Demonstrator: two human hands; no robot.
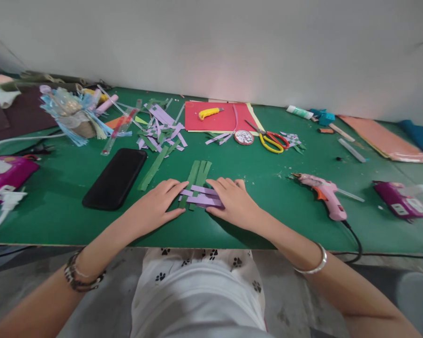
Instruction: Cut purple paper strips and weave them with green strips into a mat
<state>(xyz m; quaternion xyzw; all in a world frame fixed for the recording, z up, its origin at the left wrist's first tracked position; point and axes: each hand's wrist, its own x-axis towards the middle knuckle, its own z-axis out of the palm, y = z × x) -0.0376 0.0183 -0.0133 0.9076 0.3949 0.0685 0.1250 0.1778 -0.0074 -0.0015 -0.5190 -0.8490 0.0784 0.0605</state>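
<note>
A small weave of paper strips lies on the table in front of me, with green strips (pixel 200 171) running away from me and purple strips (pixel 206 200) crossing them. My left hand (pixel 162 199) grips the left edge of the weave, its thumb near the front and its fingertips farther back. Opposite it, my right hand (pixel 234 202) has thumb and fingers closed around the right ends of the purple strips, which it partly hides. A loose green strip (pixel 153 170) lies beyond my left hand.
A black phone (pixel 115 179) lies left. Behind are a pile of strips (pixel 162 126), red paper (pixel 193 116), a yellow cutter (pixel 210 113) and scissors (pixel 273 141). A pink glue gun (pixel 326 192) and purple power socket (pixel 403 199) sit right.
</note>
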